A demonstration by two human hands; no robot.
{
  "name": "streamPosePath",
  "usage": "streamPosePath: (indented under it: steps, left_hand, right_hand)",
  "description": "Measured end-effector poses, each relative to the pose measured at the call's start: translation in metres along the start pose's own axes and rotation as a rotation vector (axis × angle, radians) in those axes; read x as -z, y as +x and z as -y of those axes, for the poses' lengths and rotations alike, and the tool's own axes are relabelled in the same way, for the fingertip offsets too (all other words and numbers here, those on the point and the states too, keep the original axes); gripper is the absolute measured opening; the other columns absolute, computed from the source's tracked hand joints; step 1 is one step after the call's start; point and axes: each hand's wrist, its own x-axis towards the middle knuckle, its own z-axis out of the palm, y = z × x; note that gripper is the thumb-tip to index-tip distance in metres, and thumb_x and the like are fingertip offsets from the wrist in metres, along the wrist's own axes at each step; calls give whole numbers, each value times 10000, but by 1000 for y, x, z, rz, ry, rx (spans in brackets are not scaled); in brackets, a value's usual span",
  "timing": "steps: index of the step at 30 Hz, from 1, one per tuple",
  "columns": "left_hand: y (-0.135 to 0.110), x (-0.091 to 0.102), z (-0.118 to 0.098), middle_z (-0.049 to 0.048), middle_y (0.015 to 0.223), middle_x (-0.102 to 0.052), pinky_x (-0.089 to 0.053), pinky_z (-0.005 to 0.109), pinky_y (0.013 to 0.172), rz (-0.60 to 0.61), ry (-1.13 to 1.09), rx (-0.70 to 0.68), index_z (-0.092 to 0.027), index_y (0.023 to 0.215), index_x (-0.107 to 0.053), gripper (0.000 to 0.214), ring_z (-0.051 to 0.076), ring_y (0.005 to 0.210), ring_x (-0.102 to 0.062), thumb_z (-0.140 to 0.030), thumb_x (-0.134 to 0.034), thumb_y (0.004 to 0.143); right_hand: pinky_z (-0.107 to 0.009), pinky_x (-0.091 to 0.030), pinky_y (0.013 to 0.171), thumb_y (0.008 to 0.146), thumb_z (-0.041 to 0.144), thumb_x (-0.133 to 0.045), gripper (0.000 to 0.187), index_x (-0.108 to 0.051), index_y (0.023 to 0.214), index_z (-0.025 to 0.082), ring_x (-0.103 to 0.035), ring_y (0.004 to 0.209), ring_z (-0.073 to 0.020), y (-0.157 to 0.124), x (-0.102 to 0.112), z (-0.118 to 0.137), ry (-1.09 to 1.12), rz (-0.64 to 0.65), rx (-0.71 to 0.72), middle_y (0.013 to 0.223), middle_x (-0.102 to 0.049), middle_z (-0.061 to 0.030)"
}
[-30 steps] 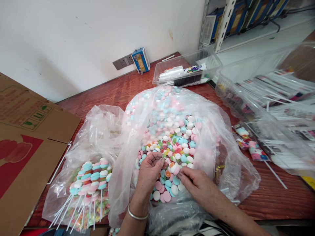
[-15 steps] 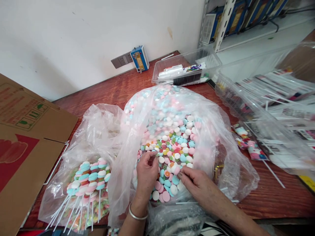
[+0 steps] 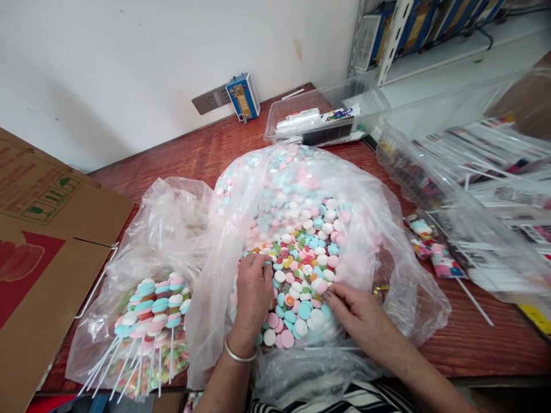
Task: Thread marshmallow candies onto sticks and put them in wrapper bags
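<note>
From the head view, I saw both hands working over a big open plastic bag [image 3: 217,287] of pastel sweets [image 3: 303,311] on the wooden table [image 3: 185,149]. The left hand [image 3: 253,289] reached into the opening with its fingers curled down among the sweets; I could not tell whether they gripped any. A bangle [image 3: 240,354] circled that wrist. The right hand [image 3: 357,312] had thumb and forefinger pinched on a pink-and-white sweet [image 3: 321,286], just right of the left hand and over the heap.

Left of the left hand, sweets threaded on white sticks [image 3: 157,310] lay bunched on a smaller bag [image 3: 166,203], with a carton [image 3: 90,212] beyond. Well right of the right hand were wrapped sweets [image 3: 446,261] and a large clear tub [image 3: 462,221] of packets. Ahead of both hands stood a smaller tub [image 3: 270,131].
</note>
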Motion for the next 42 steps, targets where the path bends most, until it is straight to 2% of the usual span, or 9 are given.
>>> streamPosePath:
  steps: [3,9,14,17,24,31,34,38,42]
  left_hand:
    - [-19,19,-3,54,936,-629,-437,325,828,77,-60,-21,-207,883,-618,125,211,949,-566,-120,-530,862]
    - [-83,46,-19,40,836,-652,-420,256,685,578,-123,-56,-202,897,-633,133,166,779,-603,-181,-501,906]
    - [-116,56,-19,35,794,-671,-404,256,642,722,-85,75,-195,797,-637,117,179,749,-626,-159,-547,862]
    - [-117,58,-20,20,777,-676,-412,251,656,660,-132,132,-198,789,-646,122,169,744,-626,-170,-555,867]
    - [-81,31,-15,65,937,-630,-448,284,762,177,19,48,-193,942,-645,205,185,874,-601,-157,-443,930]
    - [-59,22,-10,73,911,-639,-459,336,765,316,207,-39,-203,889,-692,167,230,888,-590,-113,-569,822]
    - [-64,23,-6,70,917,-661,-468,342,811,210,-61,54,-208,904,-706,169,214,899,-600,-148,-557,850]
    - [-66,23,-4,62,915,-704,-519,313,756,210,-702,397,-186,1008,-703,217,182,801,-648,-280,-650,819]
    - [-63,27,-13,53,844,-707,-516,267,667,236,-903,500,-163,985,-717,265,142,679,-619,-302,-719,760]
  right_hand:
    - [-259,-360,591,969,347,-382,321,-526,721,202,-522,632,-156,-5,-2,3,59,70,58,660,-553,14]
    - [-268,-394,638,996,328,-358,299,-561,812,208,-588,666,-163,-25,-13,-2,24,273,72,739,-648,4]
    - [-312,-419,657,979,333,-328,261,-531,866,215,-644,701,-211,-46,-11,-22,-84,264,-27,779,-705,-32]
    - [-317,-432,655,977,359,-317,283,-539,877,217,-649,711,-217,-54,-7,-24,-73,260,-18,796,-711,-42]
    - [-307,-455,658,978,373,-333,309,-573,853,224,-643,709,-207,-57,-7,-13,-22,206,40,810,-716,-45]
    - [-293,-445,658,979,347,-360,279,-583,867,221,-647,727,-204,-58,-10,-12,-32,184,82,787,-704,-28]
    - [-281,-413,614,979,341,-360,303,-577,808,217,-611,656,-189,-55,-10,-3,-68,148,111,718,-666,-17]
    - [-264,-364,577,979,316,-365,311,-542,744,216,-559,594,-163,-45,-12,13,-128,148,157,633,-601,6]
    - [-259,-323,558,974,286,-372,296,-546,747,210,-546,590,-154,-36,-16,20,-215,198,163,638,-589,10]
